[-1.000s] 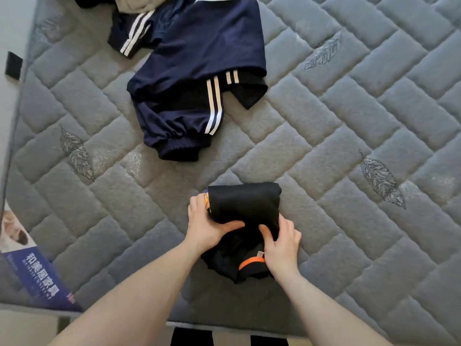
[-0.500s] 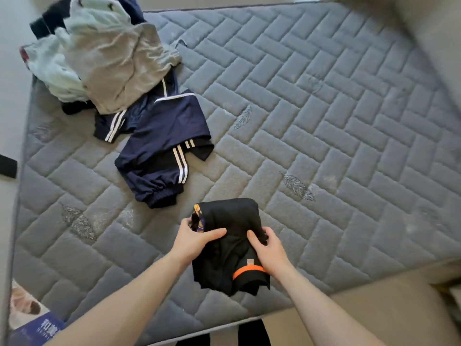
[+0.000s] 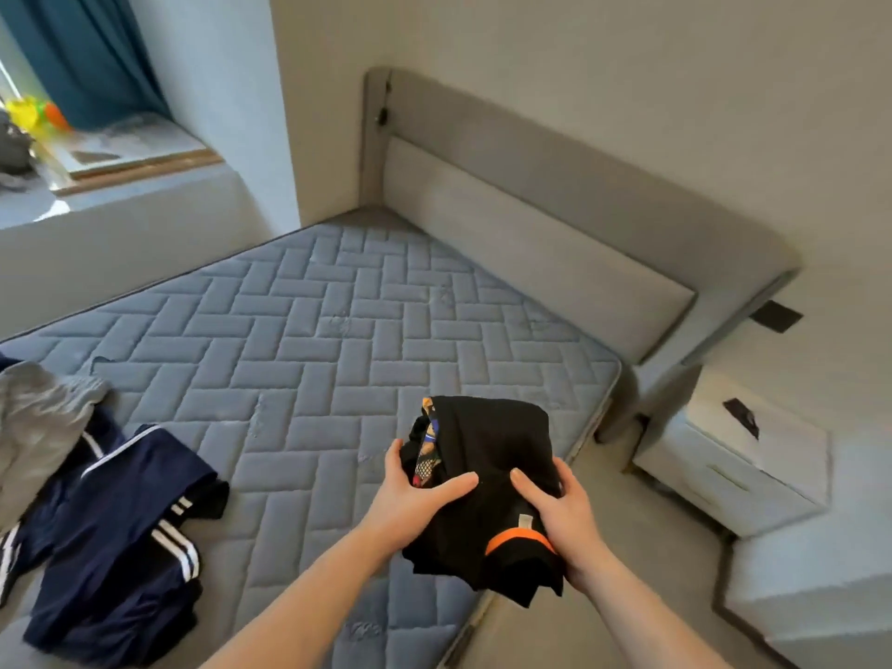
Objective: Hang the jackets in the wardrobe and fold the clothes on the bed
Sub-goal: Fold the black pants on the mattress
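Note:
A folded black garment (image 3: 492,456) with an orange band and a colourful print at its edge is held in the air above the mattress's near right corner. My left hand (image 3: 415,499) grips its left side, thumb on top. My right hand (image 3: 560,519) grips its right side near the orange band. Navy track pants with white stripes (image 3: 120,528) lie unfolded on the quilted grey mattress (image 3: 338,340) at the left. A grey garment (image 3: 38,417) lies on them at the far left edge.
A grey padded headboard (image 3: 555,234) runs along the back right. A white bedside cabinet (image 3: 738,465) stands right of the bed. A window ledge (image 3: 120,152) with a teal curtain (image 3: 82,50) and toys is at the back left.
Both hands lifted the folded black garment off the mattress and carried it right, toward the bed's corner. My view swung up and right, bringing the headboard and cabinet into sight.

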The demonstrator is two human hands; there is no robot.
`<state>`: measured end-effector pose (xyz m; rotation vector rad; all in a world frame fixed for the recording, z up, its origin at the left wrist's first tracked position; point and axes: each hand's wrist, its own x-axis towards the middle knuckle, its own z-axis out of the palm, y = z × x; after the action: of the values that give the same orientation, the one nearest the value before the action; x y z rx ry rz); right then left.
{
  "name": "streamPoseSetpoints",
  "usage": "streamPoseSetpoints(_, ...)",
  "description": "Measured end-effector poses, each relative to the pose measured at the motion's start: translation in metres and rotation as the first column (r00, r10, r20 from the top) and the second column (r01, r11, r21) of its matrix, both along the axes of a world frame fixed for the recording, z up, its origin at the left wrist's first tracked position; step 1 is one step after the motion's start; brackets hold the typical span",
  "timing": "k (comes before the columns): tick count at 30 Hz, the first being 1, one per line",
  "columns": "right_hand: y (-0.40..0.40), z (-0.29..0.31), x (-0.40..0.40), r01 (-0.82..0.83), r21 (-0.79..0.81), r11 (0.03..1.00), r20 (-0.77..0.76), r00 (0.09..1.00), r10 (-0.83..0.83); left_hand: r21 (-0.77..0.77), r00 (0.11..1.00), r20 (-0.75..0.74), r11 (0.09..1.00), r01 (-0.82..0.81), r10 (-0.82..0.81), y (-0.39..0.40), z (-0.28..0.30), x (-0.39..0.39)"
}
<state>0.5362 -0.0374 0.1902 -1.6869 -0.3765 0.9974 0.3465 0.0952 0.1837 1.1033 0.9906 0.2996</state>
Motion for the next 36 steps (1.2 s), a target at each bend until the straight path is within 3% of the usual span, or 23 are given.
streamPoseSetpoints(5,-0.052,0.063,0.065,0.227,0.152,0.962,0.139,0.959,-0.248,0.162,0.976,-0.011,0.963,0.215,-0.216,-0.020,0.071,0.109)
streamPoseSetpoints(12,-0.160,0.134,0.174,0.417,0.279,0.865,0.179,0.862,-0.474,0.478,0.909,-0.014,0.796,0.372,-0.416,-0.101,0.163,0.270)
streamPoseSetpoints(18,-0.269,0.204,0.276,0.460,0.381,0.802,0.274,0.772,-0.573,0.453,0.837,0.170,0.796,0.402,-0.519,-0.200,0.226,0.385)
streamPoseSetpoints(21,-0.321,0.234,0.318,0.480,0.461,0.746,0.300,0.707,-0.640,0.433,0.759,0.225,0.760,0.484,-0.611,-0.245,0.249,0.432)
streamPoseSetpoints(27,-0.415,0.273,0.374,0.587,0.549,0.595,0.318,0.512,-0.798,0.439,0.624,0.169,0.625,0.646,-0.763,-0.334,0.292,0.518)
streamPoseSetpoints(36,-0.541,0.307,0.441,0.746,0.556,0.367,0.446,0.104,-0.889,0.706,0.485,0.060,0.380,0.597,-0.873,-0.477,0.332,0.654)
